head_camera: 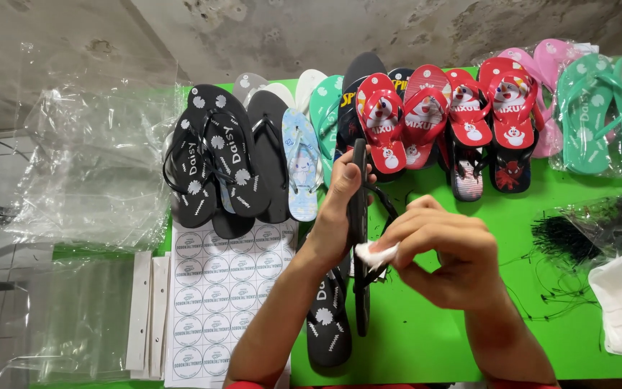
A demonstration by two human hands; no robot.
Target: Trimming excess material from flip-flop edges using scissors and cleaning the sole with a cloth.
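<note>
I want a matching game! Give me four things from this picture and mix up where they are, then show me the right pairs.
Things:
1. black flip-flop
2. small white piece
3. sheet of round stickers
4. green flip-flops in a clear bag

Places:
A. lying flat at the left end of the green table
B. pinched in the right hand
C. at the far right end of the row
D. held on edge in the left hand

Pairs: 1-D, 2-B, 3-A, 4-C
</note>
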